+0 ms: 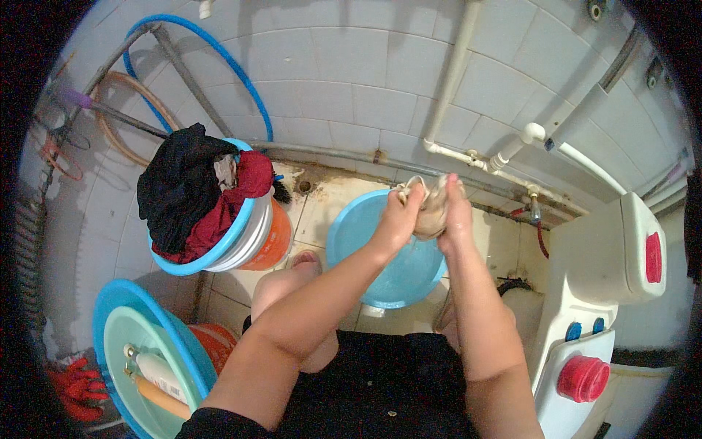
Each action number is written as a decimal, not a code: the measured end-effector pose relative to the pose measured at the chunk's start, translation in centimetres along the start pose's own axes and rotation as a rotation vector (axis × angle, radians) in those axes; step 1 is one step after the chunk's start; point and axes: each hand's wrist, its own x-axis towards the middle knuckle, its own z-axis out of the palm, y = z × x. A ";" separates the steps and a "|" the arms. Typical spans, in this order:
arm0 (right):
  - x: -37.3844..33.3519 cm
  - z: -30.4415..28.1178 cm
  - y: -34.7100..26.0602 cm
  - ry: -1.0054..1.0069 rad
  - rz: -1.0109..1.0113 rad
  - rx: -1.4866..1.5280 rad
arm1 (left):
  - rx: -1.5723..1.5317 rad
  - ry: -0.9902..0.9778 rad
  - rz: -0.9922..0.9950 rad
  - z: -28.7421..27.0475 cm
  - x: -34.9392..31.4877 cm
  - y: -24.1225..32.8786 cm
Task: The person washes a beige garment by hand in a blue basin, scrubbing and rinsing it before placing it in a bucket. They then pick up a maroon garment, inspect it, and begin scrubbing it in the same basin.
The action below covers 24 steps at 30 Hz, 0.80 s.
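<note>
My left hand (398,221) and my right hand (458,214) are both closed on a bunched, wet-looking beige cloth (433,211). One hand grips each side of it, and a loop of the cloth sticks up beside the left fingers. They hold it above a round light-blue basin (391,298) on the tiled floor. Water seems to lie in the basin, and my forearms hide part of its rim. Which kind of garment or rag the cloth is, I cannot tell.
Black clothes (179,183) and dark red clothes (252,175) overflow a blue basin on an orange-and-white bucket (272,238). Bottles (159,371) lie in a green basin (115,329) at lower left, near red gloves (79,391). Right stands a toilet (581,252) bearing a red tub (583,378). Pipes (453,73) line the wall.
</note>
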 end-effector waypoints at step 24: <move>-1.5 0.7 -2.5 -0.127 -0.073 -0.200 | 0.168 -0.269 0.422 -5.3 -0.5 3.6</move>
